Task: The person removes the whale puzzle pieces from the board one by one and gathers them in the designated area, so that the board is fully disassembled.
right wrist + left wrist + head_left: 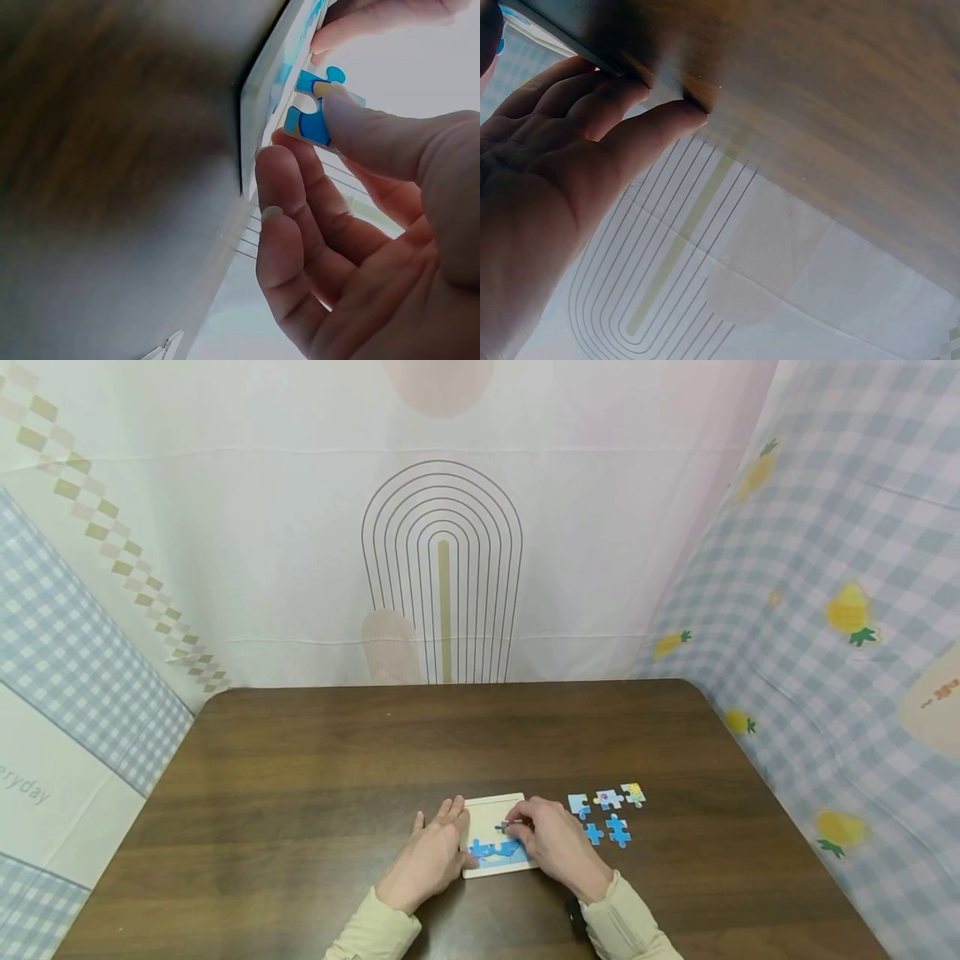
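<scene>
A pale puzzle tray point(483, 815) lies on the table in front of me, its lower part covered by blue joined pieces point(495, 853). My left hand point(429, 862) rests at the tray's left edge, fingers fairly straight; in the left wrist view the fingertips touch the table beside the rim. Between thumb and fingers, my right hand point(561, 846) pinches a blue puzzle piece point(313, 129) with a yellowish patch. The piece is over the upper right of the tray in the head view, tilted in the right wrist view. Whether it touches the tray I cannot tell.
Several loose puzzle pieces point(618, 831) lie on the brown wooden table point(337, 760) to the right of the tray, close to my right hand. A patterned white cloth point(300, 568) hangs behind the table, and checked cloth point(795, 610) hangs along the right side.
</scene>
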Motion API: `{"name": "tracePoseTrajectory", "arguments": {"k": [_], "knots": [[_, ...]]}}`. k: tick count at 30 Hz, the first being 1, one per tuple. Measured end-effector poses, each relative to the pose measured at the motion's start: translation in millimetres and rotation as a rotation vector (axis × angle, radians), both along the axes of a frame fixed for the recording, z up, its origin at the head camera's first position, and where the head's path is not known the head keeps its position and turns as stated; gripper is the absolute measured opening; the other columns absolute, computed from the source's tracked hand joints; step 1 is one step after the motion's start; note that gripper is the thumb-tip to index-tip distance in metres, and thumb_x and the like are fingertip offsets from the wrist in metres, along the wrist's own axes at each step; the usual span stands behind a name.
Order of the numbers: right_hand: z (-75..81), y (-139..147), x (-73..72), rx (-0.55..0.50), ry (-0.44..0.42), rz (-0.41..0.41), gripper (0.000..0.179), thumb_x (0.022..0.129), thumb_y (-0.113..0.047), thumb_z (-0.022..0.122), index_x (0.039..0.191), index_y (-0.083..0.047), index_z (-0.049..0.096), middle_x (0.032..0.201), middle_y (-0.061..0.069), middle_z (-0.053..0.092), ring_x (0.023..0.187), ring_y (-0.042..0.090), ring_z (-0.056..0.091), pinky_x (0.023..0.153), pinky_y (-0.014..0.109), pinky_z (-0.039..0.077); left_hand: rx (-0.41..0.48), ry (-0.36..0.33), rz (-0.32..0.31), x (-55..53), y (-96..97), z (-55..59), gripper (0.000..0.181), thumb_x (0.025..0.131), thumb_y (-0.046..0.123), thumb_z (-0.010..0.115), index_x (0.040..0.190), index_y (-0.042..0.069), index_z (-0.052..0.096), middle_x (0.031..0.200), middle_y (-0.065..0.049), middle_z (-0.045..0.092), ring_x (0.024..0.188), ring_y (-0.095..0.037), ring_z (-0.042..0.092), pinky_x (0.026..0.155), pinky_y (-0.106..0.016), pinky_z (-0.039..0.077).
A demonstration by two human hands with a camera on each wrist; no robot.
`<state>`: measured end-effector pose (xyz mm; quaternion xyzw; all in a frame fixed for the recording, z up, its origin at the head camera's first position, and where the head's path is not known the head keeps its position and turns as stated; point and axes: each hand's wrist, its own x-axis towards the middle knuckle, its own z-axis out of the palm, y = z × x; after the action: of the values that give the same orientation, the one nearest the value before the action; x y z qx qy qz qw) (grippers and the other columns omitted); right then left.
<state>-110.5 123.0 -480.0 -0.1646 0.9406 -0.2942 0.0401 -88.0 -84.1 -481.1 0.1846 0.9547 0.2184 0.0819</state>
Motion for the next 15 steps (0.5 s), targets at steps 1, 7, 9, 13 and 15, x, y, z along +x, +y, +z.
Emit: {"name": "tracePoseTrajectory", "arguments": {"k": [1, 7, 9, 13, 15], "knots": [[-0.2, 0, 0.3, -0.002, 0.002, 0.0, 0.006, 0.091, -0.021, 0.069, 0.089, -0.017, 0.073, 0.082, -0.011, 0.061, 0.065, 0.004, 0.049, 0.057, 0.023, 0.041, -0.001, 0.0, 0.0, -0.1, 0.0, 0.1, 0.066, 0.083, 0.03, 0.075, 0.134, -0.005, 0.052, 0.149, -0.022, 0.04, 0.138, -0.037, 0.036, 0.104, -0.067, 0.028], [0.5, 4, 3.9, -0.005, 0.037, 0.006, 0.006, 0.093, -0.022, 0.066, 0.09, -0.019, 0.071, 0.081, -0.012, 0.059, 0.065, 0.003, 0.049, 0.057, 0.023, 0.042, -0.007, 0.005, -0.003, -0.5, 0.5, -0.4, 0.066, 0.083, 0.03, 0.075, 0.134, -0.005, 0.053, 0.148, -0.022, 0.04, 0.137, -0.037, 0.037, 0.103, -0.067, 0.029], [1.4, 6, 5.3, -0.002, 0.047, -0.004, 0.005, 0.094, -0.021, 0.065, 0.092, -0.019, 0.069, 0.081, -0.012, 0.056, 0.064, 0.004, 0.048, 0.057, 0.023, 0.041, -0.003, 0.002, -0.001, -0.8, 0.6, -0.8, 0.066, 0.083, 0.03, 0.075, 0.134, -0.005, 0.052, 0.148, -0.022, 0.04, 0.138, -0.037, 0.037, 0.103, -0.067, 0.029], [3.6, 12, 7.3, 0.0, 0.04, -0.039, 0.005, 0.095, -0.018, 0.062, 0.094, -0.019, 0.067, 0.082, -0.012, 0.052, 0.066, 0.006, 0.046, 0.059, 0.023, 0.041, 0.008, -0.003, 0.004, -1.4, 0.7, -1.5, 0.067, 0.083, 0.029, 0.075, 0.135, -0.006, 0.052, 0.148, -0.022, 0.039, 0.138, -0.037, 0.036, 0.103, -0.067, 0.028], [4.9, 17, 7.9, 0.002, 0.032, -0.057, 0.006, 0.096, -0.017, 0.062, 0.095, -0.02, 0.067, 0.082, -0.012, 0.052, 0.067, 0.007, 0.046, 0.059, 0.023, 0.041, 0.011, -0.008, 0.006, -1.5, 0.5, -2.3, 0.067, 0.083, 0.029, 0.075, 0.135, -0.006, 0.051, 0.149, -0.022, 0.039, 0.138, -0.037, 0.035, 0.104, -0.067, 0.027]]}}
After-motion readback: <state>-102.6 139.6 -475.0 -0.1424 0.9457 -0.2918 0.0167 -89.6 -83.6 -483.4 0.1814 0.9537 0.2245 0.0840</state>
